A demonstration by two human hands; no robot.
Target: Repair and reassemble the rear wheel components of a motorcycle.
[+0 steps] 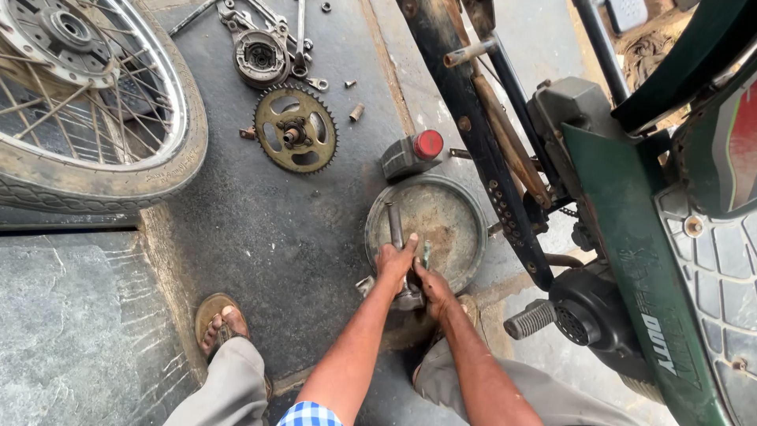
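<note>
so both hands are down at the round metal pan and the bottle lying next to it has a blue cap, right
Not quite: the head view shows the bottle has a red cap, not blue. Both the left hand and right hand are indeed at the round metal pan.

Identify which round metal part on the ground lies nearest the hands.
The shallow round pan, right under both hands; the toothed sprocket and spoked wheel lie farther off.
</note>
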